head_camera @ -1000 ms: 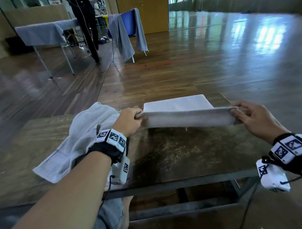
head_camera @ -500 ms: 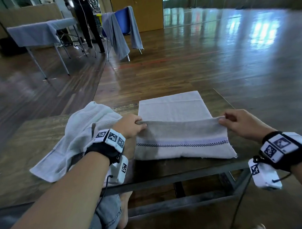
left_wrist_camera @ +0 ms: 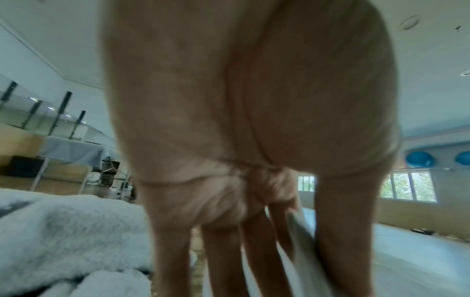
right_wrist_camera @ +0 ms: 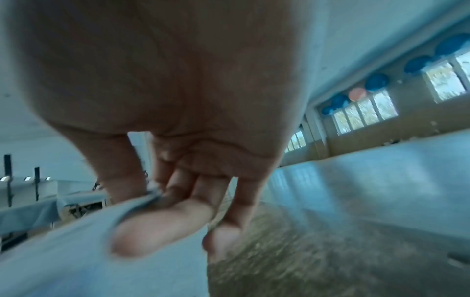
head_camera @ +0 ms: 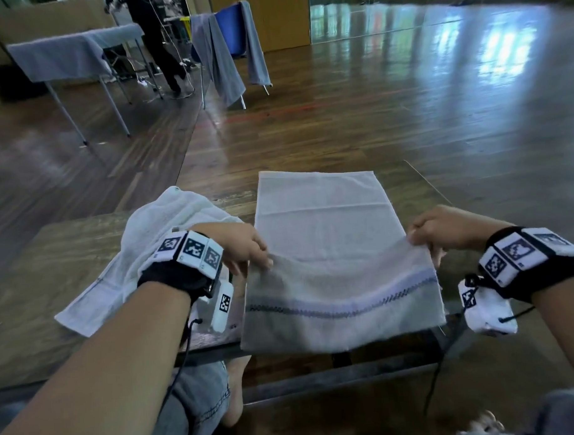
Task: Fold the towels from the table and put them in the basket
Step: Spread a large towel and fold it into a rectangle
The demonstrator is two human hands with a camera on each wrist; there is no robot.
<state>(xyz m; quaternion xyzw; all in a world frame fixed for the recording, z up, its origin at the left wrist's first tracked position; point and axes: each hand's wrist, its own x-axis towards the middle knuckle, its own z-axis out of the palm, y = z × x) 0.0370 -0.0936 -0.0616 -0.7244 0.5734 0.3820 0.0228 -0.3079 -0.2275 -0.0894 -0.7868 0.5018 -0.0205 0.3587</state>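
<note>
A white towel (head_camera: 325, 222) with a grey zigzag stripe lies lengthwise on the wooden table (head_camera: 69, 257), its near part lifted and hanging over the front edge. My left hand (head_camera: 248, 251) pinches the towel's left side; in the left wrist view the cloth edge (left_wrist_camera: 300, 231) sits between thumb and fingers. My right hand (head_camera: 436, 231) pinches the right side, and the right wrist view shows the towel (right_wrist_camera: 76, 241) caught between thumb and fingers. A second, crumpled white towel (head_camera: 143, 248) lies on the table under my left wrist. No basket is in view.
The table's front metal rail (head_camera: 349, 355) runs below the hanging towel; my knees are under it. Far back left stands a cloth-covered table (head_camera: 62, 59) with a person (head_camera: 155, 36) next to it. A chair draped with grey cloths (head_camera: 227, 47) stands beyond on the wooden floor.
Both hands have drawn the held fold back toward me and lower, so the towel now lies spread out along the table with its striped end hanging over the front edge.
</note>
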